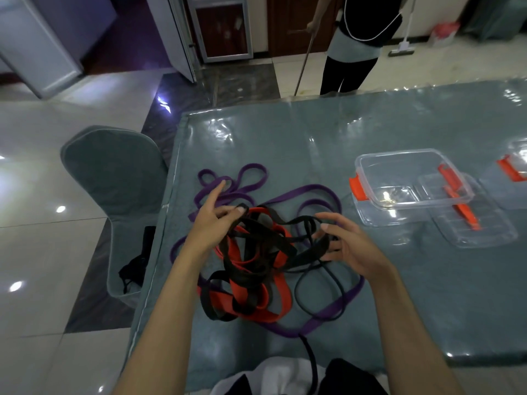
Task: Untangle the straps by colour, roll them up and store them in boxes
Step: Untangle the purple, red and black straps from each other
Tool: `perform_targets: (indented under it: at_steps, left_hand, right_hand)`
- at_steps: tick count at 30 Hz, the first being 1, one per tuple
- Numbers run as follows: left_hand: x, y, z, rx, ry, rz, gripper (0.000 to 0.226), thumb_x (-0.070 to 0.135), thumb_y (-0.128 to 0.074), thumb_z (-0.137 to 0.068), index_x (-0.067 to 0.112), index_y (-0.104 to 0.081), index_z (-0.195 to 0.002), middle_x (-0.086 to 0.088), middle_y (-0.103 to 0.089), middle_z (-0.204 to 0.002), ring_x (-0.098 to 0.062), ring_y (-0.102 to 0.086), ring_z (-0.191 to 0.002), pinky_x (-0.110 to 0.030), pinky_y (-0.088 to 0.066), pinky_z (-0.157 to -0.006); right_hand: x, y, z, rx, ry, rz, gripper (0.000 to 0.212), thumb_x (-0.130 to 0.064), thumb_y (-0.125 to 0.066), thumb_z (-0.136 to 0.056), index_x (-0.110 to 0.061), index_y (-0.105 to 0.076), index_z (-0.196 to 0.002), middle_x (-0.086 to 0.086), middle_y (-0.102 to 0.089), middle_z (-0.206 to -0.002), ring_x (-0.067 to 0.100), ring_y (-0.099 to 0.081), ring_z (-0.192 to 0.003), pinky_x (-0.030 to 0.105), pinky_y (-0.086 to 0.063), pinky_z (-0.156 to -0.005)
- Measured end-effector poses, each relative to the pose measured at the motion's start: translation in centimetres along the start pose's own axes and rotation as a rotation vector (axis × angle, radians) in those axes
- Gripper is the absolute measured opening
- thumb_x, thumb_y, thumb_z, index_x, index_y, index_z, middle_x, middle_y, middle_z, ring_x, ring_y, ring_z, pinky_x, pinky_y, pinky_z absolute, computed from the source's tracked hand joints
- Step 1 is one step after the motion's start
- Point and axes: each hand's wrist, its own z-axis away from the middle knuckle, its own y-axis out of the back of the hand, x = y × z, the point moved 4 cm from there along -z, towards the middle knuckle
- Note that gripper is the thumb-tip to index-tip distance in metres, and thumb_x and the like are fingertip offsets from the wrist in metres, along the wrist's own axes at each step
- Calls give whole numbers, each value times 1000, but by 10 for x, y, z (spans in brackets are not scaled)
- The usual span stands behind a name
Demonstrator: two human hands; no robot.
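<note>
Head view: tangle of black straps (256, 246), red strap (253, 303) and purple strap (302, 192) is heaped at bench (370, 295) centre. Black loops are pinched by left hand (214, 223) and right hand (348, 243), presumably for separation. Clear box (410, 178) is set open nearby, ready for rolls.

tangled black (258, 253), red (281, 305) and purple straps (228, 192) heaped on the table, clear red-latched boxes (410, 178) just right
</note>
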Motion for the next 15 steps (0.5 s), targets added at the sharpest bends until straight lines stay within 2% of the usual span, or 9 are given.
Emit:
perform_targets:
  at_steps: [2, 4, 5, 10, 13, 15]
  left_hand:
    - [4, -1, 0, 6, 64, 112, 41, 20, -55, -107, 34, -60, -146, 2, -80, -116, -12, -71, -115, -22, -54, -90]
    - [10, -1, 0, -8, 82, 163, 40, 15, -43, -108, 28, -67, -138, -2, -77, -125, -15, -71, -114, -18, -56, -73]
    - [12, 1, 0, -18, 76, 177, 43, 10, -41, -107, 25, -67, -138, -3, -77, -125, -16, -72, -112, -18, -56, -70]
    - [15, 9, -1, -119, -23, 195, 61, -22, -42, -94, 13, -65, -138, -2, -76, -127, -6, -77, -102, -15, -58, -71]
    - [12, 9, -4, -151, -28, 151, 58, -19, -53, -95, 18, -67, -137, 5, -76, -128, -16, -77, -107, -26, -61, -82]
    - [11, 9, -6, -146, -15, 127, 56, -14, -60, -94, 25, -69, -134, 8, -74, -130, -12, -76, -107, -27, -60, -88]
  right_hand:
    - [-1, -1, 1, -4, 12, 6, 30, -16, -65, -102, -21, -69, -131, 14, -74, -97, 27, -77, -74, 35, -62, -56]
    - [-3, -1, 1, 0, 21, 4, 29, -17, -66, -101, -21, -70, -130, 14, -74, -97, 28, -76, -75, 35, -63, -56]
    - [-3, 0, 1, 6, 22, -2, 28, -17, -67, -101, -21, -71, -129, 14, -74, -97, 28, -76, -76, 36, -63, -56]
    - [-6, 2, -1, 32, 35, -3, 27, -18, -65, -103, -23, -71, -129, 13, -74, -98, 29, -76, -79, 37, -63, -59]
    - [-8, 4, -4, 45, 33, -13, 27, -18, -66, -103, -23, -72, -129, 12, -75, -98, 29, -77, -81, 37, -62, -60]
    - [-9, 5, -7, 48, 32, -15, 27, -18, -65, -103, -24, -72, -129, 11, -75, -98, 28, -77, -80, 36, -62, -59]
